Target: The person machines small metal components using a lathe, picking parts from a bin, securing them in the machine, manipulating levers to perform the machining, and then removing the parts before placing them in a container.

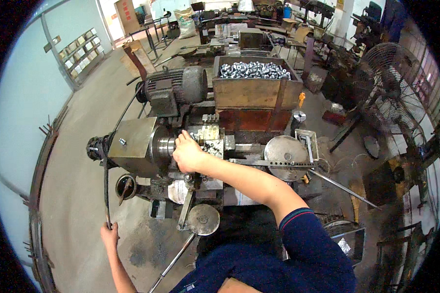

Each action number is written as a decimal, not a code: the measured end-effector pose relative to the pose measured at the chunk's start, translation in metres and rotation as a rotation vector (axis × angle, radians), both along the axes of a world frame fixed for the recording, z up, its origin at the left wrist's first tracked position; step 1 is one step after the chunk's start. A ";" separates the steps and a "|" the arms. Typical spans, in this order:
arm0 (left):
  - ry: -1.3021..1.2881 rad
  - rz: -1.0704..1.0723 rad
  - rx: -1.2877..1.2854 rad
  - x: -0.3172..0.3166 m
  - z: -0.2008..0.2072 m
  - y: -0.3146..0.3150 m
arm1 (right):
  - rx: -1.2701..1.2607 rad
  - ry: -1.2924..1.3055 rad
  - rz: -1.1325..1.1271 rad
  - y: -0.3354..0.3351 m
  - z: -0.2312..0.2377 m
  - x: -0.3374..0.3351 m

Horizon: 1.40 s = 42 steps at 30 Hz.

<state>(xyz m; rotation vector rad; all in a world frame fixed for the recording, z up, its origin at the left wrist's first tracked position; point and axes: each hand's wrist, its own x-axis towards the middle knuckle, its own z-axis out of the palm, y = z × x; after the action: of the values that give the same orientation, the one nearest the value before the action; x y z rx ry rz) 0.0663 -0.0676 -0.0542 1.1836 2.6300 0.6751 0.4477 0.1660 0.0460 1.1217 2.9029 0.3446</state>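
My left hand (110, 233) is closed round the lower end of a long dark lever (106, 190), which runs up to the left end of the lathe's headstock (133, 142). Across the machine reaches my right arm, and my right hand (187, 153) is at the shiny spindle nose (165, 147). Its fingers are bent and closed; whatever they grip is hidden behind them. Just right of this hand sits a tool block (209, 134) strewn with dark metal chips.
A large bin (257, 93) of small shiny metal parts stands behind the lathe, beside an electric motor (173, 89). Round plates (204, 219) with long rods jut out nearer me. A dark bucket (126, 186) hangs below the headstock. At right stands a big fan (391, 88).
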 end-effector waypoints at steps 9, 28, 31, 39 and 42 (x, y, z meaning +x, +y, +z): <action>-0.745 -0.206 0.180 -0.021 0.004 0.028 | 0.182 0.431 -0.010 -0.003 0.059 0.135; -0.794 -0.196 0.295 -0.019 0.003 0.016 | 0.221 0.568 -0.716 0.030 0.031 0.347; -0.915 -0.262 0.158 -0.018 0.015 0.034 | 0.238 0.625 -0.808 -0.070 -0.017 0.421; -1.317 -0.286 0.072 -0.169 -0.066 0.083 | -0.035 0.716 -1.325 -0.324 -0.125 0.511; -1.004 -0.129 0.091 -0.065 -0.046 0.087 | -0.057 0.603 -1.438 -0.421 -0.162 0.530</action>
<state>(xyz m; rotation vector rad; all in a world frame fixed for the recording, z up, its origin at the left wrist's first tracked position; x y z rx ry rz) 0.0011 0.0192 -0.1003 0.7187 1.6809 1.0222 0.9774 -0.2548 -0.1159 3.1242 1.5208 -0.1630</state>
